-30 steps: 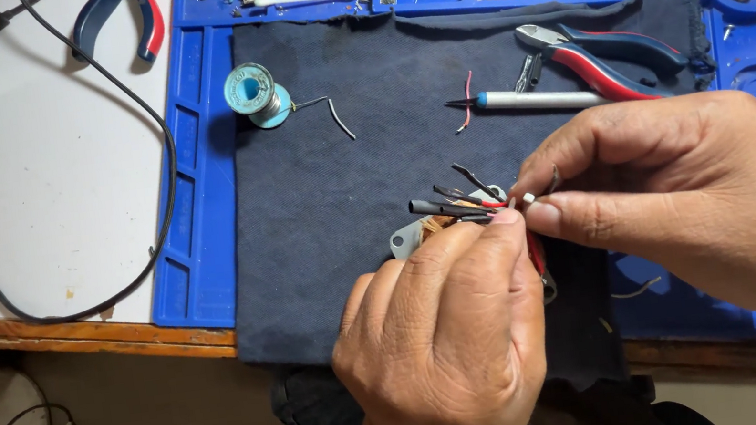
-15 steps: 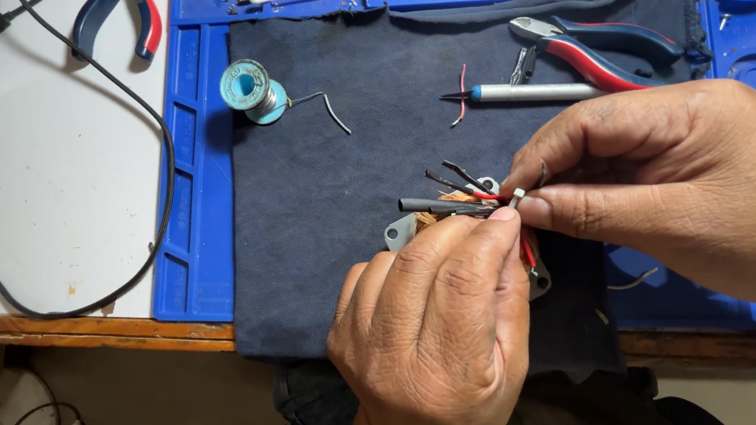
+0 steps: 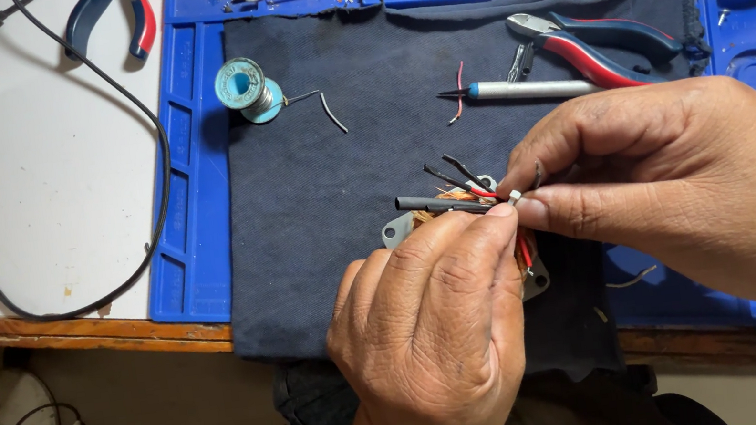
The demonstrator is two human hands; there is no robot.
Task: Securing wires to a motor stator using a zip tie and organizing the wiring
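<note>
Nearest the camera, the left hand (image 3: 431, 331) is seen from its back, fingers curled tight and thumb tip pressed up against a small white piece (image 3: 514, 196). A grey metal part (image 3: 397, 230) with copper-coloured winding is held under that hand, mostly hidden by the fingers; a corner of it shows again below the thumb, beside red wires (image 3: 524, 250) that run downward. The right hand (image 3: 672, 176) is brought in from the right, its thumb and forefinger pinched shut on the same white piece, so the two pinches meet tip to tip. From that meeting point a black sleeved lead (image 3: 430, 202) is laid with its long axis nearly level, its free end pointing left; thinner dark wire ends (image 3: 450, 173) are fanned up and to the left above it. All of this is held just above a dark cloth (image 3: 348, 206) spread over a blue work mat (image 3: 191, 216).

Farther back on the cloth, a pen-shaped tool (image 3: 526, 88) is laid level with its tip pointing left, red-handled cutters (image 3: 597, 37) just behind it. A teal solder spool (image 3: 245, 86) is set well to the left.
</note>
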